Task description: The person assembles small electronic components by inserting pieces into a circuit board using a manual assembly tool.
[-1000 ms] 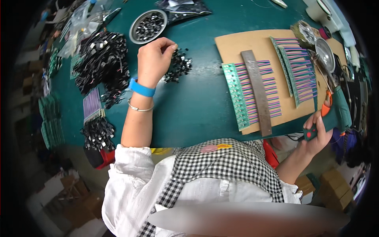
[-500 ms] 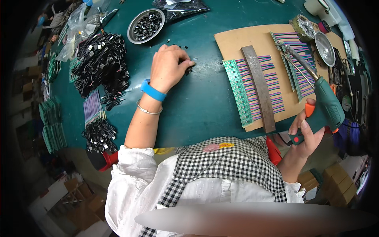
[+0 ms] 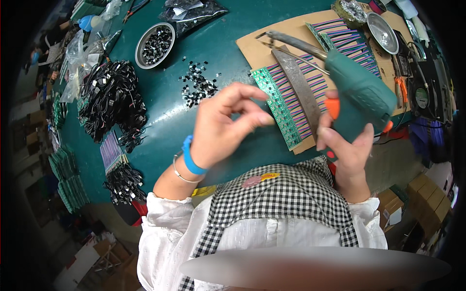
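My left hand (image 3: pixel 221 126), with a blue band on its wrist, is at the left edge of a long green circuit board (image 3: pixel 277 106). Its thumb and fingers are curled as in a pinch; whatever they hold is too small to make out. In my right hand (image 3: pixel 347 148) is a green soldering gun (image 3: pixel 361 87) with an orange trigger, its metal tip pointing up and left above the cardboard. Pink, blue and black wires run from the board beneath a flat metal bar (image 3: pixel 299 87). Small black connectors (image 3: pixel 199 85) lie loose left of the board.
A metal bowl (image 3: pixel 140 50) of black connectors stands at the far left, near a dark plastic bag (image 3: pixel 194 17). Bundled black cables (image 3: pixel 112 97) lie further left. More wired boards (image 3: pixel 347 43) rest on the cardboard (image 3: pixel 250 47), beside an empty metal dish (image 3: pixel 382 34).
My left hand has moved right and nearer from the loose connectors to the board, uncovering the pile. The soldering gun has swung left over the metal bar. The view has shifted.
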Tool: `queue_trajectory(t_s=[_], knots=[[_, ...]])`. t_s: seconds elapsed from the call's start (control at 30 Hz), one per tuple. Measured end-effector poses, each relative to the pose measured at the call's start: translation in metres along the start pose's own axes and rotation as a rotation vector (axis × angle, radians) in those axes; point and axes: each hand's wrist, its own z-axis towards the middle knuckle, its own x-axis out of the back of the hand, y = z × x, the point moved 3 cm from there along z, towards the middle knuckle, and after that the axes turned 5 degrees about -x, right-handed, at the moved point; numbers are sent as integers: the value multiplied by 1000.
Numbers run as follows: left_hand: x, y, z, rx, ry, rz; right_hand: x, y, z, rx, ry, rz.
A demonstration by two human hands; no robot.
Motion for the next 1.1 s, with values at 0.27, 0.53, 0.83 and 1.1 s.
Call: queue_trajectory(t_s=[0.27, 0.53, 0.83, 1.1], knots=[[-22, 2, -16, -119, -208, -3, -25, 12, 1, -22, -167, -39], [-25, 3, -17, -97, -249, 42, -26, 14, 1, -9, -228, -4], [-24, 4, -14, -178, -174, 142, -26, 15, 2, -58, -66, -19], [-24, 2, -14, -153, -267, 212, -21, 15, 4, -12, -89, -125]])
